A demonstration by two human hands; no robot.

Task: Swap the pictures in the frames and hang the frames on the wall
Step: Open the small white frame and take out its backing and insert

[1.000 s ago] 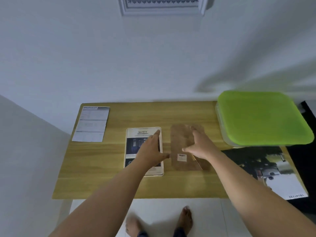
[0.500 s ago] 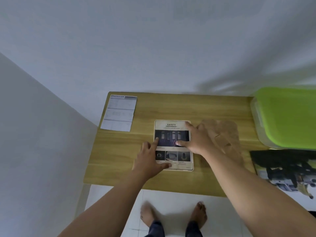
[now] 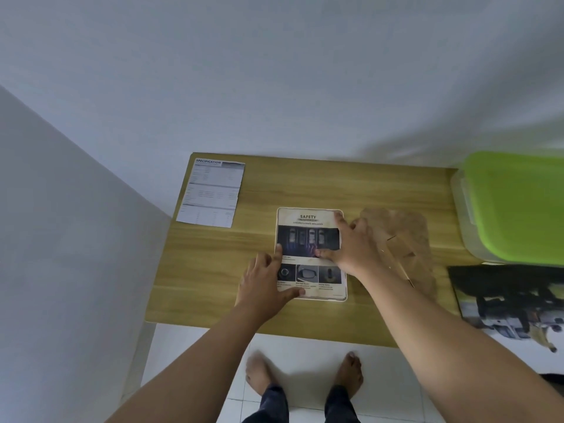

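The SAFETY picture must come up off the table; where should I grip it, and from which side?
Probably its long side edges, one hand from each side: the SAFETY picture lies flat on the table, and the left hand and right hand rest there.

Wooden table (image 3: 213,270) stands against pale walls (image 3: 274,71) on white tiles (image 3: 305,346).

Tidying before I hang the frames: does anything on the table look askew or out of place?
The poster at the right seems to overhang the table's edge. The specification sheet lies skewed at the far left corner. The backing board lies loose beside the SAFETY picture. Nothing looks spilled.
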